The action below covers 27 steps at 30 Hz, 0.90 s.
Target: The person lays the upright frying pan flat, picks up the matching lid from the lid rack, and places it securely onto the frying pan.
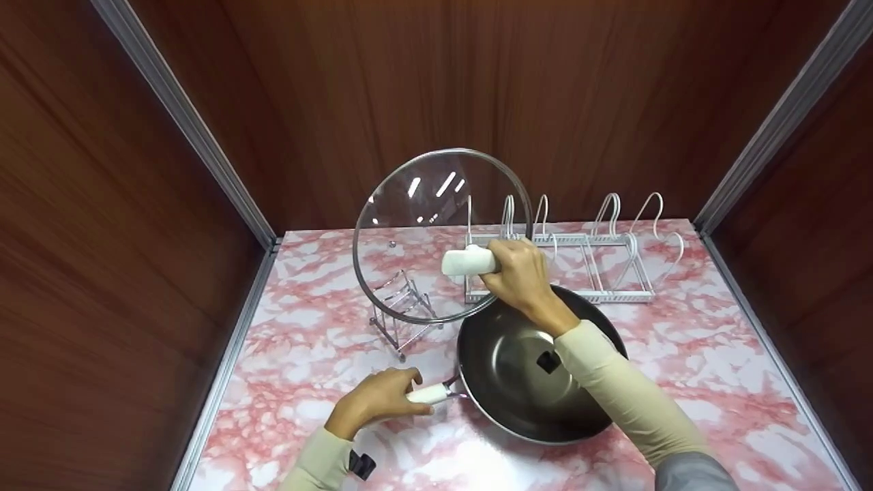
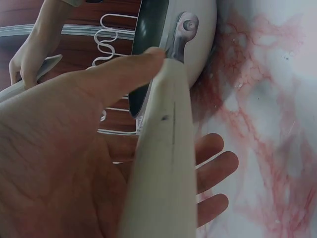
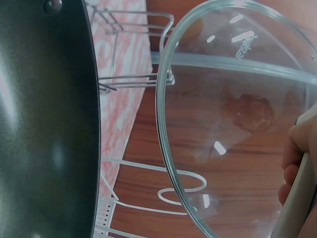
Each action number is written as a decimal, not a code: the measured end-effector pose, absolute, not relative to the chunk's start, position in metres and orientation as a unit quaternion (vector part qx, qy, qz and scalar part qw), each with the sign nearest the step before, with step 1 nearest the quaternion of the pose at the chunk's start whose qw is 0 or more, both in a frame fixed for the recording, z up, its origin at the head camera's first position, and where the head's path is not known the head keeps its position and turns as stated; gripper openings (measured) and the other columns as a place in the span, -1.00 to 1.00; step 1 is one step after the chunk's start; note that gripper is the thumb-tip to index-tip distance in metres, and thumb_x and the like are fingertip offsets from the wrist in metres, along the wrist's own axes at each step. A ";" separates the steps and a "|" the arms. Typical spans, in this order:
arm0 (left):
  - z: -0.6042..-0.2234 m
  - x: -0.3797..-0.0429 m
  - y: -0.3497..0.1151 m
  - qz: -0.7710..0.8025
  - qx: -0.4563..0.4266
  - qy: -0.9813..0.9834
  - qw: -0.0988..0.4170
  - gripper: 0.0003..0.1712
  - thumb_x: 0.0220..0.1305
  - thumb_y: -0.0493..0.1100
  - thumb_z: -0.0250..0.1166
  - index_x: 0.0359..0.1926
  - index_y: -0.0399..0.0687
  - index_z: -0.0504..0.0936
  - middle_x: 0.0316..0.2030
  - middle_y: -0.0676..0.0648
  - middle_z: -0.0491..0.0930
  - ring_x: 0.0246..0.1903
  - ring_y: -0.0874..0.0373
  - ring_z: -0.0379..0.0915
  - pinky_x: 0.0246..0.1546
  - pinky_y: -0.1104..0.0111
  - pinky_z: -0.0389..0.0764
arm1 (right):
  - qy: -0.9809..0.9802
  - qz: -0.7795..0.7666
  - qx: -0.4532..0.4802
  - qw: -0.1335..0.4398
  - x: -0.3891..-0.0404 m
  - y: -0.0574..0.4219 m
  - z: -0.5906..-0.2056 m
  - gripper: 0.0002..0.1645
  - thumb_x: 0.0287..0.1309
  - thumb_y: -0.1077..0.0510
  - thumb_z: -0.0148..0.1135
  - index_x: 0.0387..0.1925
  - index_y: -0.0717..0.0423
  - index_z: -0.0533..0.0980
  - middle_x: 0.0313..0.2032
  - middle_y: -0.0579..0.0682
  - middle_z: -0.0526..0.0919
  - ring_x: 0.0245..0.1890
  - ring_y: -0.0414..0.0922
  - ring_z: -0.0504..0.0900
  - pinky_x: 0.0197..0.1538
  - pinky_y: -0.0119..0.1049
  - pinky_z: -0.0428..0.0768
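Note:
My right hand (image 1: 522, 273) grips the white handle (image 1: 469, 261) of a round clear glass lid (image 1: 423, 198) with a metal rim. The lid is held tilted up above the table, beyond the pan. Below my right forearm sits a deep dark frying pan (image 1: 518, 382) with a pale outside. Its white handle (image 2: 166, 148) points left, into my left hand (image 1: 385, 394). In the left wrist view, that hand's thumb reaches along the handle while the other fingers lie spread behind it, not wrapped round.
A white wire rack (image 1: 593, 297) with curved dividers stands at the back right, partly seen through the lid. A small metal wire stand (image 1: 402, 314) is left of the pan. The pink marbled table (image 1: 307, 354) is enclosed by brown wood-look walls (image 1: 307, 102).

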<state>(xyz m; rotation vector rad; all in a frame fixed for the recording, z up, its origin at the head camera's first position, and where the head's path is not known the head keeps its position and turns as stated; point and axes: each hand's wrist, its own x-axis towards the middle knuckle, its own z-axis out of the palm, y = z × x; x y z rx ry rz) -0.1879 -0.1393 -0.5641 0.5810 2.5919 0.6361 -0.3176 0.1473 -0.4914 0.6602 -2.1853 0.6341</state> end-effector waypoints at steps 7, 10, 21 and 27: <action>-0.572 -0.183 -0.135 0.215 0.217 0.933 0.190 -0.52 0.06 0.11 0.62 -0.13 -0.04 0.67 -0.37 0.06 0.66 -0.43 0.21 0.45 -0.42 0.24 0.50 | -0.860 0.244 0.248 0.374 -0.315 0.152 -0.493 -0.76 -0.22 0.26 0.45 -0.51 0.12 0.50 -0.57 0.09 0.70 -0.54 0.15 0.64 -0.35 0.02 0.55; -0.574 -0.182 -0.133 0.214 0.215 0.932 0.196 -0.56 0.06 0.09 0.62 -0.19 -0.03 0.66 -0.45 0.10 0.58 -0.49 0.22 0.42 -0.45 0.26 0.46 | -0.862 0.244 0.244 0.371 -0.315 0.154 -0.493 -0.76 -0.20 0.25 0.46 -0.51 0.12 0.50 -0.58 0.09 0.71 -0.55 0.14 0.64 -0.35 0.02 0.58; -0.581 -0.180 -0.129 0.178 0.216 0.944 0.175 -0.65 0.17 0.05 0.56 -0.40 -0.03 0.59 -0.60 0.11 0.53 -0.72 0.27 0.37 -0.61 0.33 0.40 | -0.863 0.227 0.236 0.385 -0.314 0.162 -0.496 -0.75 -0.20 0.19 0.43 -0.53 0.10 0.46 -0.67 0.08 0.64 -0.69 0.11 0.57 -0.59 0.04 0.46; -0.584 -0.180 -0.129 0.161 0.228 0.949 0.145 -0.70 0.15 -0.01 0.52 -0.45 -0.03 0.59 -0.58 0.10 0.50 -0.62 0.21 0.32 -0.57 0.27 0.37 | -0.873 0.214 0.222 0.378 -0.312 0.167 -0.497 -0.77 -0.25 0.17 0.44 -0.51 0.08 0.52 -0.66 0.08 0.67 -0.70 0.16 0.58 -0.63 0.04 0.38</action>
